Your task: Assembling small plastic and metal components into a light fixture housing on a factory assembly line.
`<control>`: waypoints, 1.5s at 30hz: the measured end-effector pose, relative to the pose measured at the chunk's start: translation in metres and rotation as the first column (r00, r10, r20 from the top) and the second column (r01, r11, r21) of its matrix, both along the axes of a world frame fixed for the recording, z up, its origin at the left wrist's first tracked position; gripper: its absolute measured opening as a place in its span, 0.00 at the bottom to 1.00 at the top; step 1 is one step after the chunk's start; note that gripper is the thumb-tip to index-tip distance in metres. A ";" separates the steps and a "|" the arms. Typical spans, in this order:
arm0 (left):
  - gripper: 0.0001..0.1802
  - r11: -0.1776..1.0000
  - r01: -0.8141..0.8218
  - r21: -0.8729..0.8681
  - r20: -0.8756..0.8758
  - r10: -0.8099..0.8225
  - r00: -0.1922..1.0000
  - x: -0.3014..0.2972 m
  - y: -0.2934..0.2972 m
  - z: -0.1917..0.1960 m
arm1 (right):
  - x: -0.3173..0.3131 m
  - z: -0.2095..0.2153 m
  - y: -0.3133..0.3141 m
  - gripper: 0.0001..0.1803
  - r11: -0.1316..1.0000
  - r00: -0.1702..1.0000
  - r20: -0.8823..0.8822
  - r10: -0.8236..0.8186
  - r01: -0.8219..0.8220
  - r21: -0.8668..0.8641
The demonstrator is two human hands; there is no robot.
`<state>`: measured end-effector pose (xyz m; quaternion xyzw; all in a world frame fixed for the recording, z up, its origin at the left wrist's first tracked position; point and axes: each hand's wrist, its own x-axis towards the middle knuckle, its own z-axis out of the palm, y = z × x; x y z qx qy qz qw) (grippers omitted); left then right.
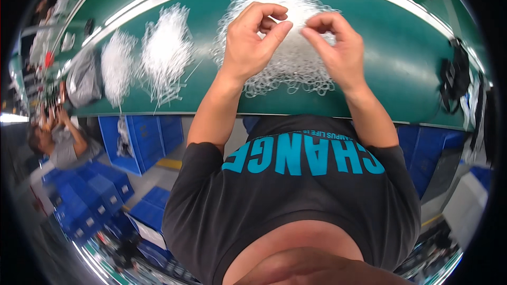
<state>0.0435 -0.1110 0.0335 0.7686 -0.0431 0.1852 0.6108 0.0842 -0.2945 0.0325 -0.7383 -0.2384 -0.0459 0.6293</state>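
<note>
Both hands are hovering over the ring pile (285, 58); left hand (253, 37) and right hand (335, 42) are curling, fingertips pinching something too small to tell; its axis is unclear; strip bundles (166, 53) are lying left of the pile.

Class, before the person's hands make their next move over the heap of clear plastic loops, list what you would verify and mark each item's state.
1. Both hands over the big clear loop heap: ok.
2. Left hand fingers curled, pinching: ok.
3. Right hand fingertips meet the left: ok.
4. Piece held between them: cannot tell, too small.
5. Two white strip piles apart from the heap: ok.
6. Green table edge free by the body: ok.
</note>
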 end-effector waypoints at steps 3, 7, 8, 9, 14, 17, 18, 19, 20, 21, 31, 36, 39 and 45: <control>0.06 0.981 -0.182 0.066 -0.044 0.185 0.982 -0.020 0.030 0.007 | 0.001 0.000 -0.017 0.05 0.973 0.990 0.139 -0.001 0.032 -0.227; 0.06 0.818 -0.430 0.382 -0.183 0.523 0.832 -0.070 0.085 0.002 | 0.000 -0.008 -0.033 0.04 0.985 0.992 0.124 -0.022 0.042 -0.165; 0.06 0.790 -0.450 0.417 -0.249 0.575 0.779 -0.082 0.094 0.001 | 0.000 -0.008 -0.037 0.05 0.986 0.991 0.129 -0.037 0.057 -0.157; 0.06 0.751 -0.448 0.485 -0.277 0.618 0.735 -0.094 0.101 -0.001 | -0.001 -0.008 -0.041 0.05 0.987 0.990 0.132 -0.051 0.070 -0.147; 0.06 0.613 -0.376 0.695 -0.304 0.725 0.619 -0.138 0.123 -0.021 | 0.000 -0.013 -0.055 0.04 0.993 0.994 0.086 -0.068 0.076 -0.086; 0.05 0.550 -0.355 0.756 -0.271 0.756 0.595 -0.144 0.119 -0.027 | 0.001 -0.013 -0.056 0.04 0.996 0.995 0.087 -0.054 0.061 -0.073; 0.05 0.525 -0.337 0.781 -0.255 0.761 0.596 -0.143 0.119 -0.029 | 0.002 -0.013 -0.056 0.04 0.995 0.995 0.089 -0.053 0.060 -0.075; 0.05 0.527 -0.339 0.780 -0.255 0.761 0.597 -0.143 0.119 -0.032 | 0.002 -0.012 -0.055 0.04 0.996 0.994 0.097 -0.046 0.054 -0.077; 0.05 0.513 -0.345 0.786 -0.222 0.755 0.617 -0.143 0.120 -0.036 | 0.002 -0.011 -0.053 0.04 0.996 0.994 0.105 -0.040 0.049 -0.079; 0.05 0.502 -0.349 0.791 -0.190 0.744 0.640 -0.141 0.120 -0.039 | 0.002 -0.011 -0.052 0.04 0.995 0.993 0.110 -0.045 0.054 -0.083; 0.03 0.609 -0.319 0.727 -0.195 0.627 0.754 -0.134 0.105 -0.012 | -0.008 0.004 -0.039 0.09 0.966 0.949 0.300 0.096 -0.016 -0.259; 0.04 0.952 -0.199 0.234 -0.415 0.283 0.865 -0.109 0.055 0.013 | -0.019 0.017 -0.010 0.17 0.949 0.779 0.605 0.164 0.044 -0.314; 0.04 0.998 -0.020 0.062 -0.449 0.045 0.893 -0.094 0.036 0.018 | -0.022 0.020 0.005 0.12 0.947 0.651 0.733 0.196 0.068 -0.314; 0.05 0.970 0.139 -0.201 -0.459 -0.219 0.861 -0.079 0.024 0.034 | -0.025 0.023 -0.004 0.09 0.929 0.663 0.723 0.196 0.110 -0.353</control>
